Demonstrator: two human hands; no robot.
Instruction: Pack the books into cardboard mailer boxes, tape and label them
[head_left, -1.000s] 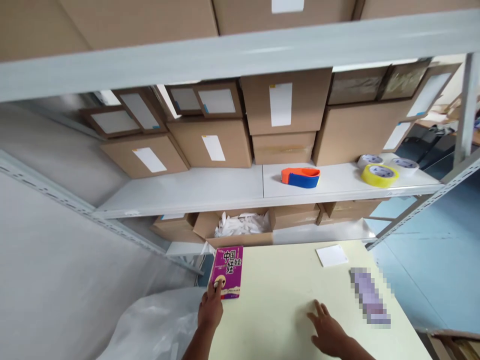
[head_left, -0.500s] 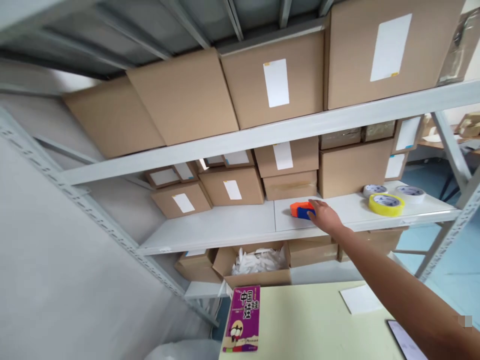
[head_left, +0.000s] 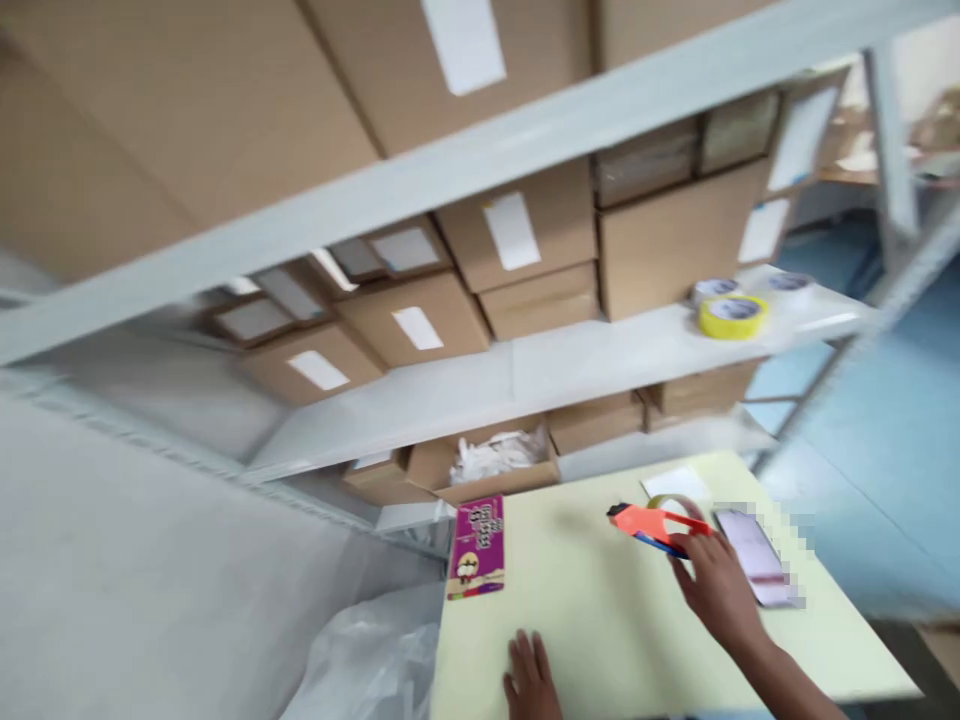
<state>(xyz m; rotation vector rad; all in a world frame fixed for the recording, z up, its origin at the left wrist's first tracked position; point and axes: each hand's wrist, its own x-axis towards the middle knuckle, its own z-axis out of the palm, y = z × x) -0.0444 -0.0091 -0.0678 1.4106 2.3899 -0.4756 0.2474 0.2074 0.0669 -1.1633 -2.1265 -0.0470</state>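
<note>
My right hand (head_left: 716,590) grips an orange and blue tape dispenser (head_left: 654,526) and holds it just above the pale yellow table (head_left: 600,610), right of centre. My left hand (head_left: 532,675) lies flat on the table near its front edge, fingers stretched out, holding nothing. A purple book (head_left: 477,548) lies on the table's far left corner, a little beyond my left hand. The view is smeared by motion.
A grey metal shelf rack (head_left: 525,370) with several cardboard boxes stands behind the table. Tape rolls, one yellow (head_left: 733,316), sit on its right end. An open box of white wrappers (head_left: 495,462) sits lower down. A white card (head_left: 670,483) and a blurred-out flat item (head_left: 757,555) lie on the table. A clear plastic bag (head_left: 367,665) hangs at the left.
My right hand has taken the tape dispenser off the shelf and brought it down over the table. My left hand has come back into view, flat on the table.
</note>
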